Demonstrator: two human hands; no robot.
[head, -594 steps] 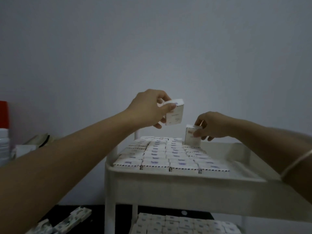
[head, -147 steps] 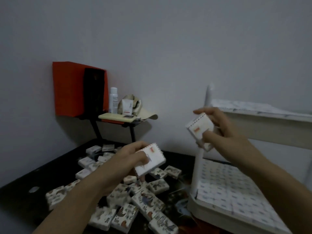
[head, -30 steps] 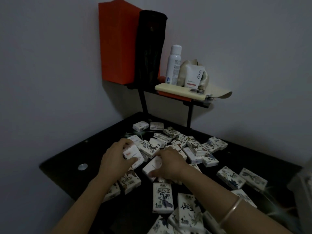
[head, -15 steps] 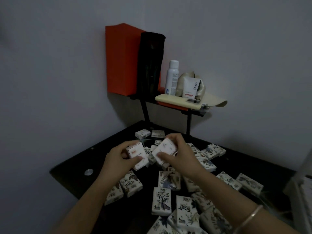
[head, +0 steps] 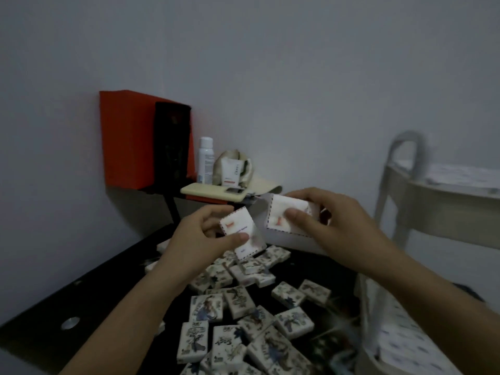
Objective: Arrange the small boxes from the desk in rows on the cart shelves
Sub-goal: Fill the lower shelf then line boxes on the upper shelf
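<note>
Left hand: the left hand [head: 200, 242] is gripping a small white box with a red mark and a dashed border [head: 238, 231]; the thumb is lying across the printed face and the fingers are curling behind it; the box is tilting in the air above the tabletop.
Right hand: the right hand [head: 338, 226] is pinching a second white dashed-border box [head: 284, 215]; the thumb is pressing on its face and the fingers are wrapping over its top edge; blur is smearing it, so I cannot tell whether the hand is holding one box or more; it is hanging just beside the left hand's box.
Tabletop: the black tabletop [head: 89, 288] is carrying a loose heap of small white picture-faced boxes [head: 235, 299]; they are lying flat at mixed angles under and between the forearms.
Cart: the white plastic cart [head: 433, 209] is standing at the tabletop's right; rows of white boxes on its top shelf [head: 460, 174] are showing past the rim; more rows on the lower shelf [head: 400, 336] are showing, blurred.
Back corner: a red rectangular box [head: 127, 139] is standing against the wall; a tall black case [head: 170, 147] is standing just beside it; a white spray bottle [head: 205, 161] and a white tube [head: 230, 171] are standing behind a cream-cased phone [head: 213, 192], which is lying flat.
</note>
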